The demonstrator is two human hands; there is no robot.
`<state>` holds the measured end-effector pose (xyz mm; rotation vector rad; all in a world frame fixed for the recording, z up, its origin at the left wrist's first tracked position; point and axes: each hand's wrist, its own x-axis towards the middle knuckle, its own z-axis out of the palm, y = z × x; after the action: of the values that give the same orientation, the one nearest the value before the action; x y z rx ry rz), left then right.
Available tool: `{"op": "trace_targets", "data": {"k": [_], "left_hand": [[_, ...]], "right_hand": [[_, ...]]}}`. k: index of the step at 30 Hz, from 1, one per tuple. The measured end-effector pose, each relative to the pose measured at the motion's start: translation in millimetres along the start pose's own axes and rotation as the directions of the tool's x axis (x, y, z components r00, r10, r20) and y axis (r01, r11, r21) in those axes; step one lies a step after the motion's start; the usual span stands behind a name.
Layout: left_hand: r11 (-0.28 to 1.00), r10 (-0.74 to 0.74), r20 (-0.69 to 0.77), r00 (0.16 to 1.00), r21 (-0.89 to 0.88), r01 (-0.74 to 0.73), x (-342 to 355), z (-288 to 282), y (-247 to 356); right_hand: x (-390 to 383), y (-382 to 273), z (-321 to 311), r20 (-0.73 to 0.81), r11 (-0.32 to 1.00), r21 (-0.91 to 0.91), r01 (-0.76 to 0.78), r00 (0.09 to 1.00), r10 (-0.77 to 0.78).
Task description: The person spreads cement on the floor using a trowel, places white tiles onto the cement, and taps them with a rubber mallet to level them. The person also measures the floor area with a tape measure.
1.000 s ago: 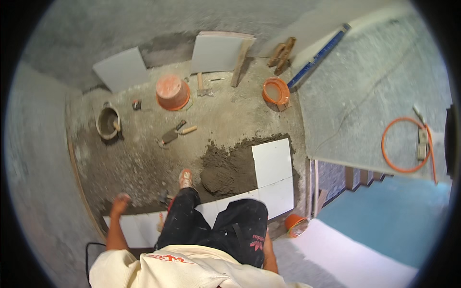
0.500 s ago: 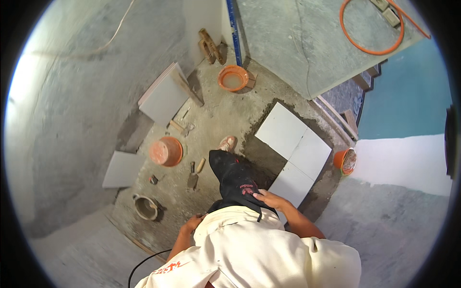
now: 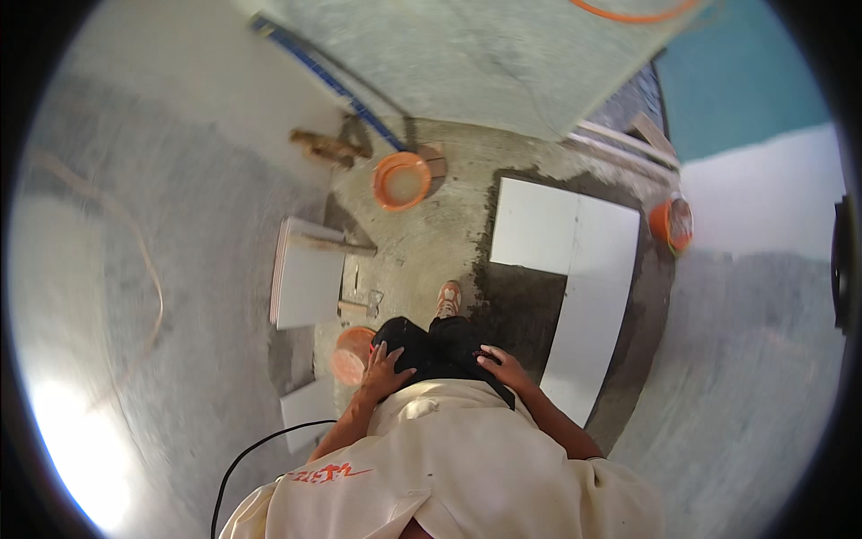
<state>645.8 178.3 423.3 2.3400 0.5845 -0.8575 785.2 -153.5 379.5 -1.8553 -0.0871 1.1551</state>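
Observation:
My left hand (image 3: 384, 370) lies on my left thigh, its fingers spread over the black trousers (image 3: 440, 349). On the other thigh rests my right hand (image 3: 507, 370), fingers apart and nothing held. Ahead and to the right, white tiles (image 3: 533, 225) lie in an L shape around a patch of dark wet mortar (image 3: 519, 305). One shoe (image 3: 448, 298) stands on the floor beside that mortar. Close to my left hand is an orange bucket (image 3: 350, 356), partly hidden by my arm and leg.
A tile stack (image 3: 307, 286) leans against the left wall. An orange basin of cloudy water (image 3: 401, 181) sits ahead, near a blue straightedge (image 3: 334, 83) and wooden tools (image 3: 321, 145). Another orange bucket (image 3: 668, 226) stands right, beside wooden strips (image 3: 624, 148). A black cable (image 3: 238, 465) curves at lower left.
My left hand has moved from my hip onto my left thigh, with fingers spread. My right hand stays on its thigh. The view has turned, and the nearer floor tools are out of sight.

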Motion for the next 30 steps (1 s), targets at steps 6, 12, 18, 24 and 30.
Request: {"op": "trace_targets", "data": {"k": [6, 12, 18, 24, 30], "left_hand": [[0.880, 0.308, 0.227, 0.924, 0.299, -0.368, 84.2, -116.0, 93.3], [0.713, 0.242, 0.635, 0.734, 0.396, -0.578, 163.3, -164.9, 139.7], [0.383, 0.418, 0.759, 0.499, 0.350, -0.855, 256.6, -212.1, 174.2], [0.294, 0.323, 0.884, 0.338, 0.246, -0.924, 297.6, -247.1, 216.1], [0.092, -0.006, 0.962, 0.272, 0.271, -0.958, 293.3, -253.3, 288.2]], "right_hand": [[-19.7, -19.6, 23.1, -0.127, 0.995, -0.082, 0.049, 0.990, -0.059], [-20.3, -66.3, 71.3, -0.491, 0.985, -0.050, -0.167, 0.863, 0.121], [17.6, -151.1, 106.8, -0.740, 0.928, 0.177, -0.327, 0.577, 0.345], [50.5, -196.0, 156.4, -0.739, 0.853, 0.448, -0.268, 0.426, 0.522], [18.2, -232.7, 199.3, -0.432, 0.612, 0.791, -0.016, 0.693, 0.577]]}}
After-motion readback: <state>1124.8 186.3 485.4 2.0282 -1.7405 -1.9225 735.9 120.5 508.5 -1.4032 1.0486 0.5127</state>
